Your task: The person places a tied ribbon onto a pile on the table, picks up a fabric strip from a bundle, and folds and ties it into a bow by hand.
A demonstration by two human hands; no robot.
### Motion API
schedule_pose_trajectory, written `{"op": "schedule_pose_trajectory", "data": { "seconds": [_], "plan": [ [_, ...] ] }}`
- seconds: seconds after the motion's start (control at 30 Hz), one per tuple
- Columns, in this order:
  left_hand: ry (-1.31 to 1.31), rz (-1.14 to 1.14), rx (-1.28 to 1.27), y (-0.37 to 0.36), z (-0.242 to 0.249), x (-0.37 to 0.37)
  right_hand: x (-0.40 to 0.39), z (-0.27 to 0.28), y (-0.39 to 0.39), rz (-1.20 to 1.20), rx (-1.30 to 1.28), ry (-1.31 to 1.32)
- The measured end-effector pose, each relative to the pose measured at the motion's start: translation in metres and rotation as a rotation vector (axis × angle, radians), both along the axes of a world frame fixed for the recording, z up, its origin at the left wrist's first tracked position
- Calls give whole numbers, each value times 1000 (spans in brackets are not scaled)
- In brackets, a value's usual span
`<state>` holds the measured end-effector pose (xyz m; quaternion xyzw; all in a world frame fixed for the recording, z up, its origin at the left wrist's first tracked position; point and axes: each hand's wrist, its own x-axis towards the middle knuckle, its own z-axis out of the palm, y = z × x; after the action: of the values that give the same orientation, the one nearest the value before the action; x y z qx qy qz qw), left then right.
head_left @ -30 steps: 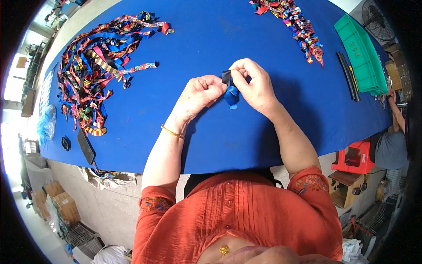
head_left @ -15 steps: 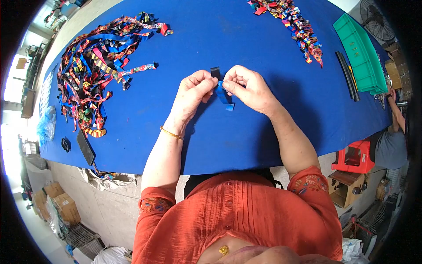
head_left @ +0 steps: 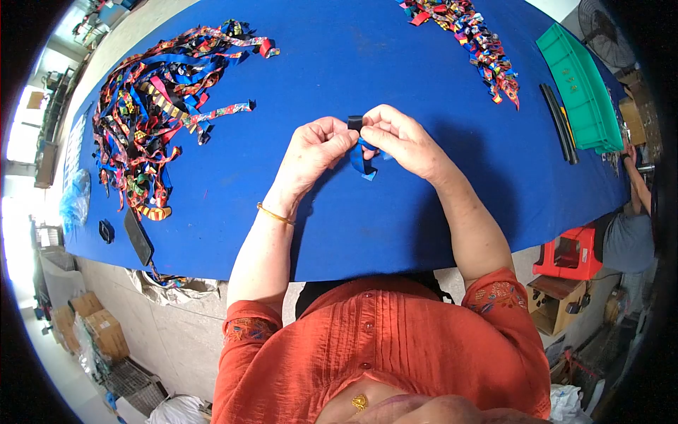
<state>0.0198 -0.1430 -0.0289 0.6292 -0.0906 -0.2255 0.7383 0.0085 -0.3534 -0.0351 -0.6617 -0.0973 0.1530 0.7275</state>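
Observation:
A short strip of black and blue ribbon [head_left: 361, 161] is pinched between my two hands over the blue cloth. Its dark end stands up above my fingertips and a blue end hangs below. My left hand [head_left: 316, 150] closes thumb and forefinger on its left side. From the right, my right hand [head_left: 401, 141] holds it with curled fingers that hide part of the ribbon. The fingertips of both hands nearly touch.
A tangled heap of patterned ribbons [head_left: 152, 106] lies at the left, and a bundle [head_left: 480, 49] at the upper right. A green crate [head_left: 580, 88], black strips [head_left: 558, 124] and a dark flat case [head_left: 138, 239] also lie there. A person's arm [head_left: 637, 182] shows at far right.
The dark end of the ribbon has shifted slightly right and shows shorter. My left hand has moved slightly right, and the fingers of my right hand have closed further over the ribbon.

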Motion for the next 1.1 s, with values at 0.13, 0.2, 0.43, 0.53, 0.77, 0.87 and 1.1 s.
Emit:
{"op": "schedule_pose_trajectory", "data": {
  "seconds": [0.13,0.2,0.43,0.53,0.77,0.87,1.1],
  "plan": [
    [18,-25,54,-1,-1,0,1,-1,3,-19,-64,-24],
    [22,-12,44,-2,0,0,3,-4,1,-74,-91,-36],
    [101,71,-203,2,-10,8,5,-1,0,-237,84,-1],
    [108,102,-167,3,-11,10,5,1,2,-266,206,24],
    [-73,68,-135,-8,-11,0,0,1,7,-237,327,136],
    [-49,1,-191,-8,-17,2,-3,2,11,-175,264,89],
    [-49,39,-117,-7,-14,1,-2,-12,14,-252,105,-17]
  ]
}}
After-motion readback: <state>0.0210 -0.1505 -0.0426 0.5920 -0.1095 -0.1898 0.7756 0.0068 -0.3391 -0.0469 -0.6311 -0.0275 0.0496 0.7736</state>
